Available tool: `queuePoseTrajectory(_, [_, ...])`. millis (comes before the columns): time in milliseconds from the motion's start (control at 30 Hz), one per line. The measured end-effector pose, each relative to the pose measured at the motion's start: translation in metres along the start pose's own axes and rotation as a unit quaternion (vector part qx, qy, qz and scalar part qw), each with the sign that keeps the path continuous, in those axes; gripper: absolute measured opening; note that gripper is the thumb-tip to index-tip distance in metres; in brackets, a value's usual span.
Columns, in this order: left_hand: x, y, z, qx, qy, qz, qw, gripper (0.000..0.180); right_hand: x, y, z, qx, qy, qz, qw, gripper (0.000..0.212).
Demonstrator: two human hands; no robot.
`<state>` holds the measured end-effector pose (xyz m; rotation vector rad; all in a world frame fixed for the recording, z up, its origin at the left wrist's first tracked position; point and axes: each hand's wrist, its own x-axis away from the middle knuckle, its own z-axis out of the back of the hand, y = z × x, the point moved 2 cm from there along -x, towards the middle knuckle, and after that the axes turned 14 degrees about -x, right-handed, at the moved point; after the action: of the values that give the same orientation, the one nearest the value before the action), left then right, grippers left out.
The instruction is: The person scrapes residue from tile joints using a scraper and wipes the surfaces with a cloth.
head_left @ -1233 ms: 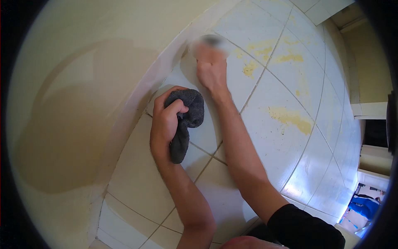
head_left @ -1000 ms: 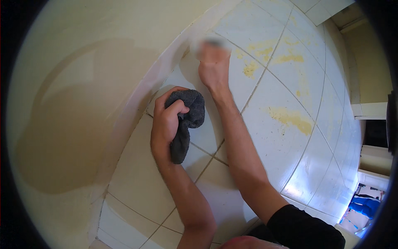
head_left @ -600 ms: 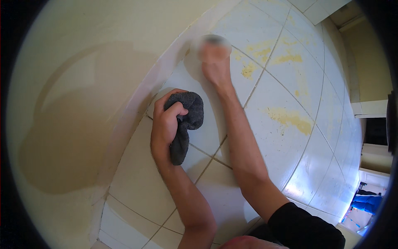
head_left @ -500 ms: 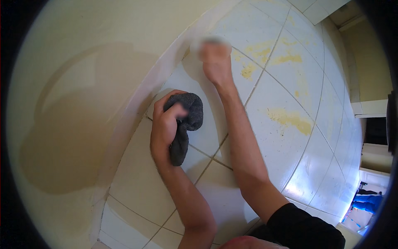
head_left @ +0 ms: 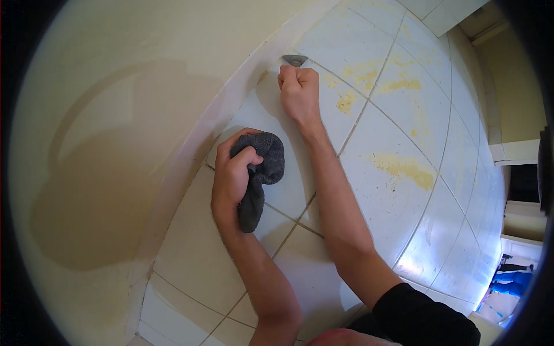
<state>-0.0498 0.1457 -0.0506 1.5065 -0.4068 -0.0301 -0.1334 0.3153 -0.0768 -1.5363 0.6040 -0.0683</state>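
My right hand [head_left: 300,95] is closed in a fist round a scraper [head_left: 295,60], whose handle it hides. The flared metal blade points away from me, over the white floor tiles [head_left: 340,202] beside the wall's base; whether it touches the tile I cannot tell. Nearer to me and to the left, my left hand [head_left: 231,173] grips a dark grey cloth [head_left: 269,157]. The cloth is bunched between thumb and fingers, and one end hangs down by the wrist. Some of the left fingers are hidden behind it.
A cream wall [head_left: 115,57] with a pale skirting [head_left: 202,130] runs along my left. Yellowish smears [head_left: 404,170] mark the tiles to the right. Farther right are a wall edge and openings, with blue cloth-like things [head_left: 512,282] low at the far right.
My right hand, smeared by motion before, now shows sharply with the scraper blade, slightly nearer to me. My left hand and the cloth have hardly shifted.
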Motion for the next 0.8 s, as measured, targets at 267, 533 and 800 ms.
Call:
queuePoseTrajectory(267, [0.003, 0.002, -0.003, 0.041, 0.012, 0.029, 0.999, 0.033, -0.001, 0.006, 0.004, -0.021, 0.001, -0.019, 1.000, 0.039])
queuePoseTrajectory(533, [0.003, 0.002, -0.003, 0.049, 0.010, 0.033, 0.998, 0.032, 0.001, 0.002, -0.003, 0.034, -0.021, 0.016, 0.999, 0.042])
queuePoseTrajectory(800, [0.003, 0.003, -0.007, 0.038, 0.038, 0.036, 0.998, 0.033, 0.009, -0.015, -0.014, 0.179, -0.108, 0.103, 0.972, 0.035])
